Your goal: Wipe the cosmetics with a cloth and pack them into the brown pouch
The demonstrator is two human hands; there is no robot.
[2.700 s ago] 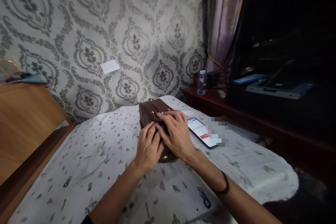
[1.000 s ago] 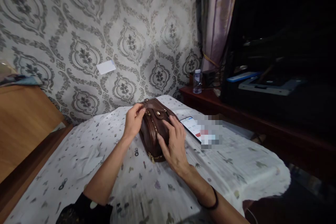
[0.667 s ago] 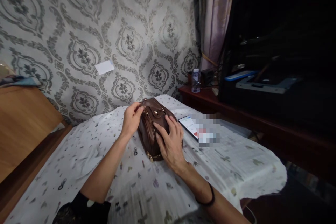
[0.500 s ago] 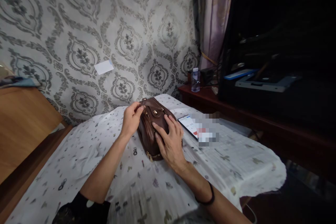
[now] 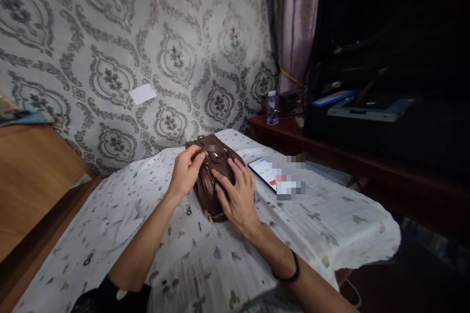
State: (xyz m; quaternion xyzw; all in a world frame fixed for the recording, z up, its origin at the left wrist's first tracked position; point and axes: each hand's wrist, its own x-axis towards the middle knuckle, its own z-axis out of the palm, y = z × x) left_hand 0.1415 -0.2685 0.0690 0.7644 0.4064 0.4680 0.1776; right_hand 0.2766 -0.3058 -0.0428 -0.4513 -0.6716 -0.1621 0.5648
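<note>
A brown leather handbag (image 5: 211, 193) with gold-coloured fittings lies on the patterned white cloth (image 5: 198, 274). Thumb and fingers of my left hand (image 5: 185, 171) pinch at the zipper along the bag's left side; the small pull is mostly hidden by the fingertips. My right hand (image 5: 238, 195) rests on the bag's near right part, fingers stretched out and spread, gripping nothing. Between the hands a gold clasp (image 5: 216, 156) shows on a leather tab. Another zipper end (image 5: 208, 216) hangs at the bag's near end.
A phone (image 5: 262, 173) with a lit, partly blurred screen lies right of the bag. A clear bottle (image 5: 272, 110) stands on the dark red table (image 5: 257, 123) beside a large black screen (image 5: 385, 58). Wallpaper rises behind the cloth; a wooden board (image 5: 40, 171) borders the left.
My left hand has shifted slightly toward me along the zipper, still pinching. My right hand stays on the bag almost unmoved. The camera view has shifted a little.
</note>
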